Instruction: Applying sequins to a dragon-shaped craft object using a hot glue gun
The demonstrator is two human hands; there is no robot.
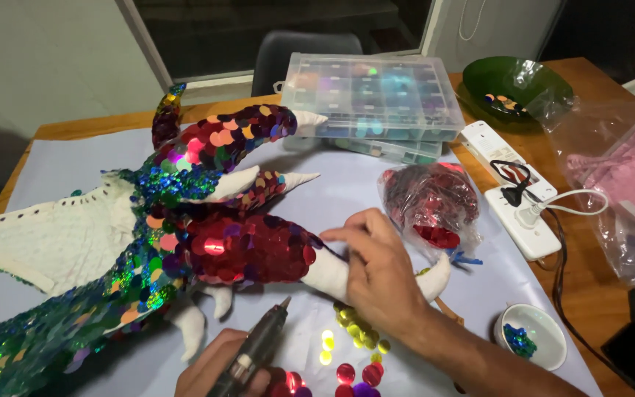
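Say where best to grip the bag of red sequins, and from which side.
Probably the bunched neck at the lower right of the bag, coming from the right hand side: the plastic gathers there, while the bulging body is slack and slippery.

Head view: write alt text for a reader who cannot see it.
A right hand presses on a sequin-covered dragon figure on a table while the left hand holds a glue gun. Loose sequins, a bag of red sequins and a clear storage box lie nearby.
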